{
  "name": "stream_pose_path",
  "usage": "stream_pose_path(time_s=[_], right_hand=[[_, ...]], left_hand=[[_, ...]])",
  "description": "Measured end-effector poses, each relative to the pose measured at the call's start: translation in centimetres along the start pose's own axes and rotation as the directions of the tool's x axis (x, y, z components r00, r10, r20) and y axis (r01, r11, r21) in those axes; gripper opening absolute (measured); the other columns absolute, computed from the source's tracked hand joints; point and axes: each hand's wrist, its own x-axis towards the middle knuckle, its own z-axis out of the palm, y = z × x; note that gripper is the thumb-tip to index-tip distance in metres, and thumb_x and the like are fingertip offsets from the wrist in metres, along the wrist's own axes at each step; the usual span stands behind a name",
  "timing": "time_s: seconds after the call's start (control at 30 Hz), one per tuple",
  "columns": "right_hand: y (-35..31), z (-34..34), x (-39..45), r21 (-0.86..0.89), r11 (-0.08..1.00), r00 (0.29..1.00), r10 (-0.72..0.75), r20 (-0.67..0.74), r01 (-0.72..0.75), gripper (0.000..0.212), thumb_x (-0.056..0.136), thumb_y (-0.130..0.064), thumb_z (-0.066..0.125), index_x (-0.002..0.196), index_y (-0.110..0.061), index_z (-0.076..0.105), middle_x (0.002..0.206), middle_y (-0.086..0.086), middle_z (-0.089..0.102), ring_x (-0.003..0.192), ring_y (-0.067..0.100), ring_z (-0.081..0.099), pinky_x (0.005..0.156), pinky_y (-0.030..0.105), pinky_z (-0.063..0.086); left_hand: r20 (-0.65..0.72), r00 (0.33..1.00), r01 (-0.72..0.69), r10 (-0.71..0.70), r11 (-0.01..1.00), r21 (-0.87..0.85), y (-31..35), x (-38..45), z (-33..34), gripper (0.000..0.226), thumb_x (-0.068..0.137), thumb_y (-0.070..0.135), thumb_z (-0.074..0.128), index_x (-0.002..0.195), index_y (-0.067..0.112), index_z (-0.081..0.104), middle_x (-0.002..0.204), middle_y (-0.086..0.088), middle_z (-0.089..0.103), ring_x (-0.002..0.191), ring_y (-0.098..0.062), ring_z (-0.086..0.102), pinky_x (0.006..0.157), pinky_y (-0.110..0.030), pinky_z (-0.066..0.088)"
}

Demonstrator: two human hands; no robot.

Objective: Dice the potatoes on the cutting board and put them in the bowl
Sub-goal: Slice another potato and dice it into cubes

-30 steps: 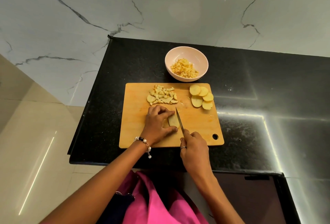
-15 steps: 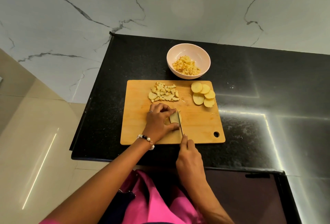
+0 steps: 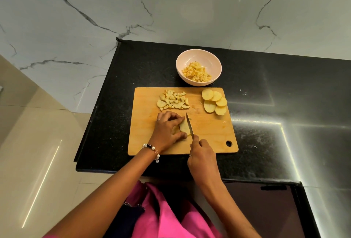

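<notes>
Your left hand (image 3: 168,129) curls over a potato piece (image 3: 184,126) near the middle of the wooden cutting board (image 3: 144,123), fingers and thumb pinning it flat. Your right hand (image 3: 202,155) grips the handle of a knife (image 3: 189,124), whose blade lies along the right edge of that piece, tip pointing away from you. A heap of diced potato (image 3: 173,100) sits on the far left part of the board; five round potato slices (image 3: 214,103) overlap at its far right corner. The pale bowl (image 3: 212,57) stands on the black worktop (image 3: 266,85) just beyond the board and holds more diced potato (image 3: 196,72). A beaded bracelet (image 3: 152,148) circles your left wrist.
</notes>
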Motion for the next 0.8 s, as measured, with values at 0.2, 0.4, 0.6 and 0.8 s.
stream_pose_path(time_s=[0.2,0.4,0.6,0.8], right_hand=[[-0.9,-0.5,0.7,-0.099,0.995,0.998,0.008,0.066,-0.002,0.056,0.095,-0.001,0.031,0.148,-0.001,0.016,0.133,0.015,0.041,0.11,0.03,0.052,0.086,0.033,0.041],[-1.5,0.8,0.3,-0.14,0.99,1.0,-0.007,0.001,0.007,0.058,0.073,0.012,0.057,0.129,0.017,0.043,0.099,0.022,0.058,0.065,0.032,0.062,0.052,0.034,0.049],[-0.1,1.3,-3.3,-0.165,0.986,0.999,0.003,0.038,0.003,0.051,0.067,0.001,0.039,0.112,0.013,0.061,0.081,0.015,0.061,0.046,0.024,0.055,0.035,0.029,0.039],[-0.5,0.0,-2.6,-0.021,1.0,0.999,0.014,0.035,-0.014,0.054,0.081,0.007,0.05,0.135,0.008,0.042,0.109,0.022,0.057,0.076,0.039,0.061,0.059,0.04,0.045]], left_hand=[[-0.004,1.0,0.016,-0.016,1.0,-0.015,0.0,0.3,0.2,0.054,0.069,0.035,0.079,0.119,0.017,0.065,0.112,-0.003,0.053,0.109,-0.022,0.038,0.095,-0.028,0.031],[-0.037,0.999,0.031,-0.031,0.999,-0.006,0.0,0.2,0.4,0.058,0.065,0.047,0.069,0.113,0.016,0.068,0.106,-0.006,0.053,0.104,-0.025,0.039,0.092,-0.031,0.034],[-0.053,0.998,0.028,-0.028,1.0,0.009,0.0,0.2,0.5,0.053,0.067,0.036,0.08,0.116,0.018,0.067,0.107,-0.004,0.051,0.104,-0.024,0.037,0.091,-0.027,0.03],[0.009,1.0,0.029,-0.029,0.999,0.013,0.2,0.1,-0.1,0.062,0.068,0.039,0.078,0.124,0.018,0.06,0.112,-0.003,0.049,0.107,-0.021,0.035,0.097,-0.029,0.031]])
